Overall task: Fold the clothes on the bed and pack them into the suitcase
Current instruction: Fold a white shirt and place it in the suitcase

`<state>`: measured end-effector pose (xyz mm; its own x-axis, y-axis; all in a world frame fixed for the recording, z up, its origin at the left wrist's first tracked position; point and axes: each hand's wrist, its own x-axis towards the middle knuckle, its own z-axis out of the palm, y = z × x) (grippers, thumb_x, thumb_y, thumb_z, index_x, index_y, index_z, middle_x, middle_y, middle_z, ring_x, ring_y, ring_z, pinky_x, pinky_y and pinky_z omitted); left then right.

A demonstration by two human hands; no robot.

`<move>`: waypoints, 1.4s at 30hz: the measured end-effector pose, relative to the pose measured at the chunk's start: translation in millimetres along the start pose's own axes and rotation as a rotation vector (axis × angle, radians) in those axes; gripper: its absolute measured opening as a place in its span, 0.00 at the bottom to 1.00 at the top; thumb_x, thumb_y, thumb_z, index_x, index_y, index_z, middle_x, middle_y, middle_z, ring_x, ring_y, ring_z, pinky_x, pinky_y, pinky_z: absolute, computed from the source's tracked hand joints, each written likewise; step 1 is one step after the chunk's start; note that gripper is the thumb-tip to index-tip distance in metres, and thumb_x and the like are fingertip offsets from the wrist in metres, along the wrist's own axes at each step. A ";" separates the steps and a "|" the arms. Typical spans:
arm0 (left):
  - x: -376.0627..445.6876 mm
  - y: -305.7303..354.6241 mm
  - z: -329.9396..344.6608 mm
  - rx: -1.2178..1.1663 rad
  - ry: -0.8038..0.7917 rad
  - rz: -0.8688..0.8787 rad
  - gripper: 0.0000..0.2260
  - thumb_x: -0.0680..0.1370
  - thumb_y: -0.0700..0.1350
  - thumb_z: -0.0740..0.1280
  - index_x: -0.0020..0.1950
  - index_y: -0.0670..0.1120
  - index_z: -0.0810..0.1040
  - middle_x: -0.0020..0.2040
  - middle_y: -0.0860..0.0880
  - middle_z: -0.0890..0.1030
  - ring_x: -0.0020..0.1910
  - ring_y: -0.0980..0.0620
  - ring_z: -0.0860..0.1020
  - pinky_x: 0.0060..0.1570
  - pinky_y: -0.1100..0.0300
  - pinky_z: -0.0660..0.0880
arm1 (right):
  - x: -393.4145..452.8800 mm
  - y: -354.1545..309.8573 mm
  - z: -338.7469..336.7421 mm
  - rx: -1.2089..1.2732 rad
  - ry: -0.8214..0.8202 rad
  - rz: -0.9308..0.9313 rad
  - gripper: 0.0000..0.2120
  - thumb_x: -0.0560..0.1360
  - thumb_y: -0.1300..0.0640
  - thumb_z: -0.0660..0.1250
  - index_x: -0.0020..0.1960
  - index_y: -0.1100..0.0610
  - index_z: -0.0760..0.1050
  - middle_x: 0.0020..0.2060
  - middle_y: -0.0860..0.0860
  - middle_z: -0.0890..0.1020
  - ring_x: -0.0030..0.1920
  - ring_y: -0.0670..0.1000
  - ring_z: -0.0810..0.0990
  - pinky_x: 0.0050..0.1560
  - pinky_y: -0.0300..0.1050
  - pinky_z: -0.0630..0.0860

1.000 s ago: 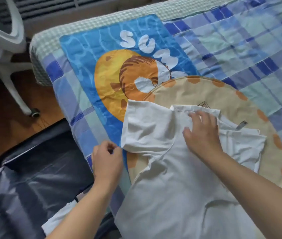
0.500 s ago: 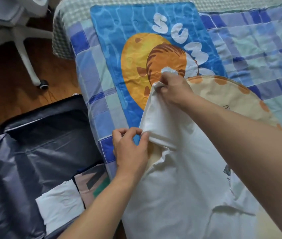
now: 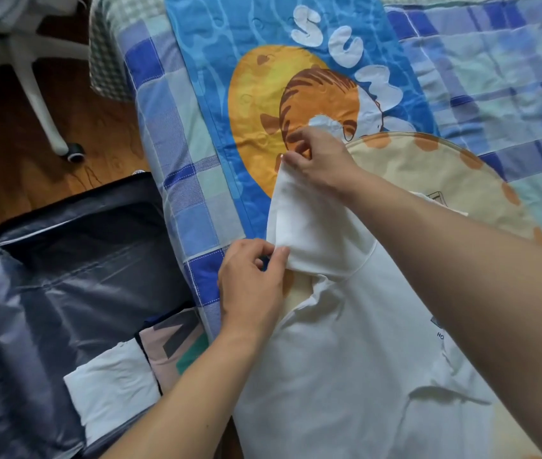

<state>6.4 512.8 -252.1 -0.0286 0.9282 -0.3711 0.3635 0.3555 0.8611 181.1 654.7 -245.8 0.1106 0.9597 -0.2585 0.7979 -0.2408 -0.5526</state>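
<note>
While white shirt [image 3: 345,342] lies on bed [image 3: 180,200], L hand [image 3: 251,279] fingers pinching sleeve's near corner; R hand [image 3: 320,159] pinching far corner

The right forearm [image 3: 461,276] covers most of the print on the white shirt [image 3: 345,359], leaving its small lettering unreadable. The open suitcase [image 3: 47,276] and the white chair [image 3: 31,61] are cut off by the left edge.

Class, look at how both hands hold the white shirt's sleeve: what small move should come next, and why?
Probably fold the sleeve inward across the white shirt. The right hand pinches its far corner and the left hand its near corner, holding it stretched out beyond the body.
</note>
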 end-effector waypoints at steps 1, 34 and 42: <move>-4.2 -1.1 -0.9 -0.039 0.009 0.034 0.09 0.77 0.49 0.73 0.38 0.51 0.79 0.42 0.54 0.76 0.42 0.60 0.74 0.44 0.66 0.69 | 0.7 1.1 -3.0 -0.047 -0.019 -0.011 0.15 0.80 0.53 0.66 0.66 0.51 0.76 0.55 0.52 0.80 0.58 0.54 0.77 0.65 0.49 0.72; -110.6 -23.1 40.7 0.797 -0.446 0.920 0.23 0.61 0.32 0.73 0.53 0.46 0.82 0.63 0.42 0.77 0.63 0.38 0.72 0.58 0.47 0.67 | -314.7 151.0 -38.4 1.004 0.543 1.086 0.06 0.80 0.67 0.64 0.57 0.64 0.74 0.43 0.58 0.82 0.41 0.50 0.83 0.45 0.41 0.83; -109.9 -66.4 -30.6 0.751 -0.182 0.279 0.32 0.70 0.40 0.78 0.71 0.43 0.70 0.64 0.40 0.70 0.64 0.39 0.69 0.61 0.40 0.71 | -254.5 124.4 -9.7 1.083 0.521 1.225 0.04 0.71 0.63 0.69 0.42 0.58 0.74 0.32 0.52 0.75 0.29 0.51 0.72 0.38 0.45 0.75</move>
<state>-43.1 390.5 -257.9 0.2835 0.9160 -0.2838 0.8630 -0.1146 0.4920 258.0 382.0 -241.1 0.6453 0.0440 -0.7626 -0.6027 -0.5840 -0.5437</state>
